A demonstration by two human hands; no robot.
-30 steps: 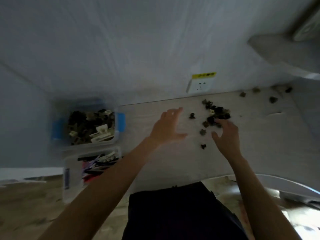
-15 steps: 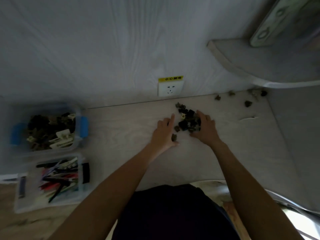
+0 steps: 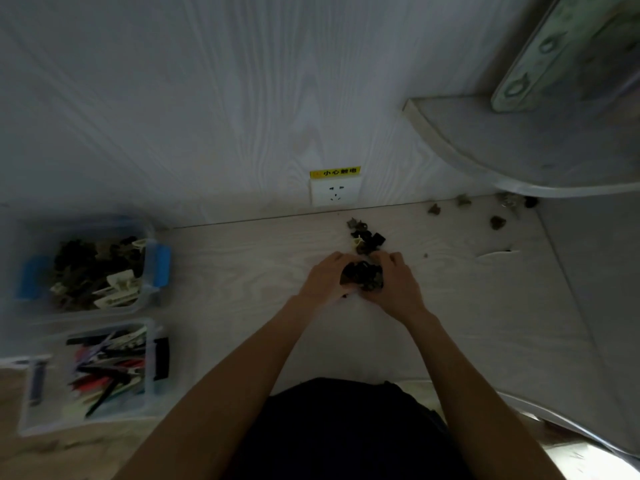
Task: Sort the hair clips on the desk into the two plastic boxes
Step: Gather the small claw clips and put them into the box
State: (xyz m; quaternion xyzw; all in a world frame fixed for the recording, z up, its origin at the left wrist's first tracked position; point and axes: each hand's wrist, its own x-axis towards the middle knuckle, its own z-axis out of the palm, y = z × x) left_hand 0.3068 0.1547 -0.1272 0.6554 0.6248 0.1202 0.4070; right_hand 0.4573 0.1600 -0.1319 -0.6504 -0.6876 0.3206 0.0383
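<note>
A: Clips [image 3: 363,277], a dark bunch of them, sit between the two hands near the middle of the desk [image 3: 242,271]; the left hand [image 3: 327,278] cups the bunch from the left, fingers curled round it; the right hand [image 3: 394,282] does the same from the right.

B: Are the hands touching each other?

A: Close together, with the bunch pressed between them; whether skin meets skin below it, I cannot tell.

B: Any clips outside the hands?

A: Yes; a small pile [image 3: 365,237] lies just beyond the fingertips, toward the wall; a few strays [image 3: 497,222] are scattered well off to the right, near the back corner under a curved shelf [image 3: 485,133].

B: And the boxes?

A: Both stand at the left edge of the desk, well apart from the hands; the far box [image 3: 152,233], clear with blue latches, holds a heap of dark and cream claw clips; the near box [image 3: 149,382], just in front of it, holds long flat clips in black, red and pale colours.

B: Anything else?

A: A white socket [image 3: 334,195] with a yellow label above it sits on the wall, right behind the pile; both forearms are bare; dark clothing shows at the bottom of the view.
</note>
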